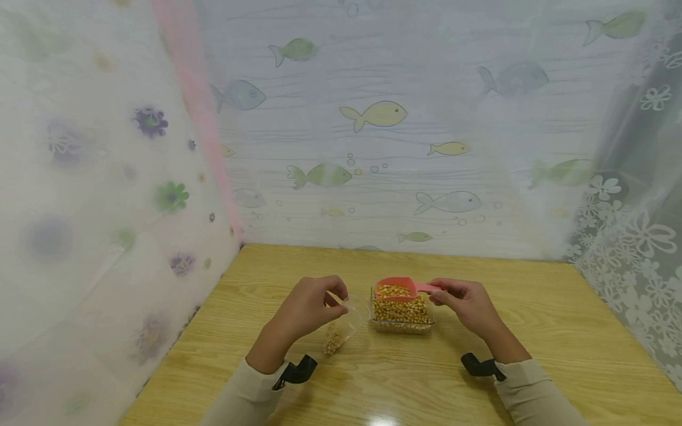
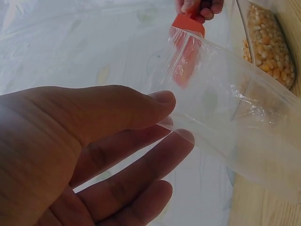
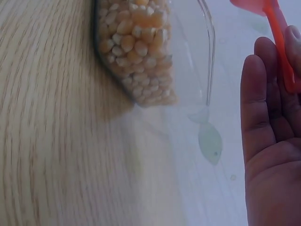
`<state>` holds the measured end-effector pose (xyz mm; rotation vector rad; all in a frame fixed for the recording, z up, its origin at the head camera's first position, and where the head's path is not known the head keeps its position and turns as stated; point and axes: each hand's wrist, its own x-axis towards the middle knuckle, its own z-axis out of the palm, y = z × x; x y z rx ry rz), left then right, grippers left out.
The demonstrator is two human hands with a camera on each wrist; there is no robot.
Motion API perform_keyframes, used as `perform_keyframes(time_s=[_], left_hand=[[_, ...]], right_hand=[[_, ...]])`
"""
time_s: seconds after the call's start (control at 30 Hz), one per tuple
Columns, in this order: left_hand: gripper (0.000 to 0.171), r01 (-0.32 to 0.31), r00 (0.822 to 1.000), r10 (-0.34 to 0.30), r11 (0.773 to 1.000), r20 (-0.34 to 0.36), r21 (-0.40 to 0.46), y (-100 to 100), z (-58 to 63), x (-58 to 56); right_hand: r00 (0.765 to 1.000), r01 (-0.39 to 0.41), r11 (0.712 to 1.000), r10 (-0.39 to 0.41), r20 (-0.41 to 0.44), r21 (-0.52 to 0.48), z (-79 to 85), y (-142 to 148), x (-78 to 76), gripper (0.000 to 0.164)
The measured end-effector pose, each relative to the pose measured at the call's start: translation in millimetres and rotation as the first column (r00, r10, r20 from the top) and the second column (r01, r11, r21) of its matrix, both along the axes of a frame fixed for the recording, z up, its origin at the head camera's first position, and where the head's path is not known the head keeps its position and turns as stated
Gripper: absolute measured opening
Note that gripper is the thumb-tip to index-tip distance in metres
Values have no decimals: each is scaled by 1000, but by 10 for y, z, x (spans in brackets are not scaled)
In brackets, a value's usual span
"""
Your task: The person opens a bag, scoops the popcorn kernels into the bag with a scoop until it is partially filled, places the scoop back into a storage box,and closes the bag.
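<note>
My left hand (image 1: 311, 305) pinches the edge of a clear plastic bag (image 1: 351, 319) between thumb and fingers. Some corn kernels (image 1: 333, 339) lie at the bag's lower end. With thumb and fingers my right hand (image 1: 467, 302) grips the handle of a red scoop (image 1: 396, 281), which holds corn kernels. The scoop is above a clear rectangular container (image 1: 402, 329) filled with yellow corn kernels (image 1: 399, 310). In the left wrist view the scoop (image 2: 188, 23) shows partly through the bag (image 2: 221, 94).
A wooden table (image 1: 373, 378) carries everything. Behind it hangs a pale curtain with fish prints (image 1: 373, 114). A flowered sheet (image 1: 106, 207) borders the left side, and a lace-like flowered sheet (image 1: 629, 248) the right.
</note>
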<state>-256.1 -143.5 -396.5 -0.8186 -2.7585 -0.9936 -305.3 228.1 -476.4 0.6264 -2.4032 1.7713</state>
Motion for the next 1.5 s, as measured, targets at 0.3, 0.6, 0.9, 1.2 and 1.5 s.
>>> perform_keyframes(time_s=[0.3,0.6,0.9,1.2,1.5], left_hand=[[16,8,1000,-8,1000,8,-4,15,-17,-15],[16,14,1000,-14,1000,-6,-9,8,-14,1],[15,18,1000,-18,1000,-12,-4,9,-8,12],[13,-3,1000,2,1000,-5,-28,15,5,2],[12,13,1000,-13,1000,-8,-19,7,-2,-1]], right_hand=[[997,-55,998,55,-56,5,75,-134,19,26],[990,-104,992,111,-92,76,187,-250,56,26],[974,-117,975,150,-169,192,340,-298,34,20],[941,-101,936,200,-274,337,545,-371,23,19],[925,-103,908,238,-296,407,702,-467,-3,18]])
